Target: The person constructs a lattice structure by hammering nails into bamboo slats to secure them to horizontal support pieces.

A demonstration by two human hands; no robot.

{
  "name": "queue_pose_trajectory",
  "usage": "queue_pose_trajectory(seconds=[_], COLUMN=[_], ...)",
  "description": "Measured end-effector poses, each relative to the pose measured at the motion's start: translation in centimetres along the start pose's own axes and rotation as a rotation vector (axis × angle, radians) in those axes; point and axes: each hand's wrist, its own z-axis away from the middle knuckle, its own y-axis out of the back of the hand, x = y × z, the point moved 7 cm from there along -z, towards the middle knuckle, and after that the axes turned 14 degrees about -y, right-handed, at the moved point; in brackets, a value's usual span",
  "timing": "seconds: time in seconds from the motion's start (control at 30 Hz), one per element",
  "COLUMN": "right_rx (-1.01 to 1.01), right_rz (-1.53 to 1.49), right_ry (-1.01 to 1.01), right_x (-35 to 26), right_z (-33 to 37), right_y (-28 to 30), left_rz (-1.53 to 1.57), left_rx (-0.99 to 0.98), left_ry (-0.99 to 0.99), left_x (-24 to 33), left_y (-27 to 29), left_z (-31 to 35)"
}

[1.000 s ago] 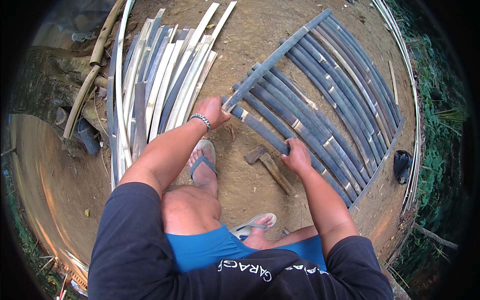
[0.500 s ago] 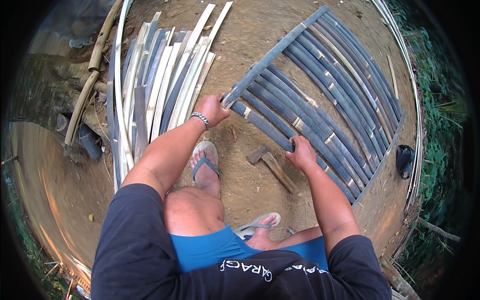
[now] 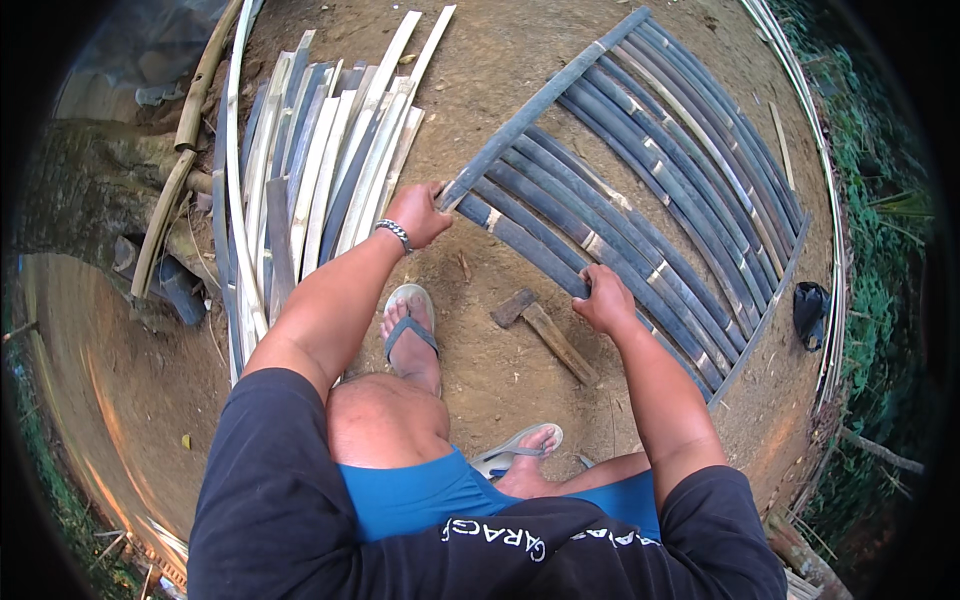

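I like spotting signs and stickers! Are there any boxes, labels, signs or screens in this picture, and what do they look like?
No boxes, signs or screens show here.
Print on the black shirt: a curved row of white letters across the chest, at the bottom of the picture.
Dark bag: a small, black, crumpled shape on the ground at the right, past the bamboo panel; no label is visible on it.

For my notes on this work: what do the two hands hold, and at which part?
Both grip the bamboo slat panel: the left hand at its near corner, by the crossbar's end; the right hand on the nearest slat's edge.
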Motion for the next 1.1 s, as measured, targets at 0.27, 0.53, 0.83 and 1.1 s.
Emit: queue_pose_trajectory(seconds=[0.27, 0.53, 0.83, 1.1], right_rx=[-0.018, -0.053, -0.059, -0.059], right_rz=[-0.001, 0.013, 0.009, 0.002], right_ry=[0.003, 0.007, -0.001, 0.005], right_x=[0.0, 0.1, 0.1, 0.2], right_z=[-0.2, -0.6, -0.6, -0.7], right_y=[0.5, 0.6, 0.7, 0.7], left_rz=[-0.018, 0.014, 0.029, -0.008], left_rx=[-0.102, -0.104, -0.058, -0.083], left_ry=[0.031, -0.002, -0.028, 0.002], left_x=[-0.6, -0.7, -0.5, -0.7], left_y=[0.1, 0.7, 0.7, 0.6], left_z=[-0.9, -1.3, -1.2, -1.2])
